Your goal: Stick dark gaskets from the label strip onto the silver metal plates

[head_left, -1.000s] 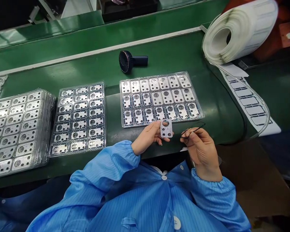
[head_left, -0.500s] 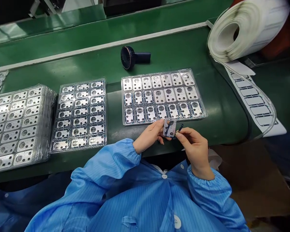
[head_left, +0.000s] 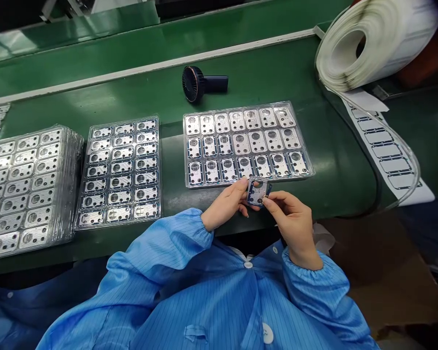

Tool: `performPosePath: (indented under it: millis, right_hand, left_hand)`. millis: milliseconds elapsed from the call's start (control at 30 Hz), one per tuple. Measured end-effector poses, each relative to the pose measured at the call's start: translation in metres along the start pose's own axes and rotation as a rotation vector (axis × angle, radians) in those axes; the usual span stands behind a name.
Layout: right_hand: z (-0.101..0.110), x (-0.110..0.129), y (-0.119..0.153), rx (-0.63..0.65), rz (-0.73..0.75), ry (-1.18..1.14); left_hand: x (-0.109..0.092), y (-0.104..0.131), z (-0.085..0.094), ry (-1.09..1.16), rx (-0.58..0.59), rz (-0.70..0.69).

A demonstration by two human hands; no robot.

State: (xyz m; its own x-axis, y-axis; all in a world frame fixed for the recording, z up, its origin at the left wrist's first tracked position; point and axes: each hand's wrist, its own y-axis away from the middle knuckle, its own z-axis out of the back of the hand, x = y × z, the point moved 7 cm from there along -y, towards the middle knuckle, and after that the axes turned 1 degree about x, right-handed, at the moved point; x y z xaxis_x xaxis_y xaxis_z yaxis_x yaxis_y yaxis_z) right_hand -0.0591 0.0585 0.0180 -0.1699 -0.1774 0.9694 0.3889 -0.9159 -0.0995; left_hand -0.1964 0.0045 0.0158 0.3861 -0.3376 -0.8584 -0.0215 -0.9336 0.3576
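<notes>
My left hand [head_left: 227, 204] grips a small silver metal plate [head_left: 257, 191] by its left edge, just in front of a clear tray [head_left: 311, 171] of similar plates. My right hand [head_left: 292, 218] pinches a thin dark blue strip [head_left: 269, 188] at the plate's right edge; its fingertips touch the plate's lower right corner. Blue edging shows on some plates in the tray, mostly in the front row and at the left of the middle row. How much of the strip lies on the held plate is too small to tell.
Another tray of plates [head_left: 122, 169] lies to the left, beside a tall stack of trays [head_left: 25, 184]. A dark handheld fan [head_left: 204, 84] lies behind the middle tray. At the right, a large white roll [head_left: 372, 46] trails a sticker sheet [head_left: 390, 158] under a looped cable.
My right hand has moved slightly left, bringing the blue strip from beside the plate against its right edge. The held plate has turned a little and shows more of its face.
</notes>
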Motion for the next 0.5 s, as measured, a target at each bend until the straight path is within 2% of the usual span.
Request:
performPosePath:
  millis: [500]
  right_hand:
    - [-0.0001,0.0013,-0.0009,0.015,0.006,-0.005]
  left_hand:
    - [0.0002,0.0012,-0.0003,-0.013,-0.004,0.005]
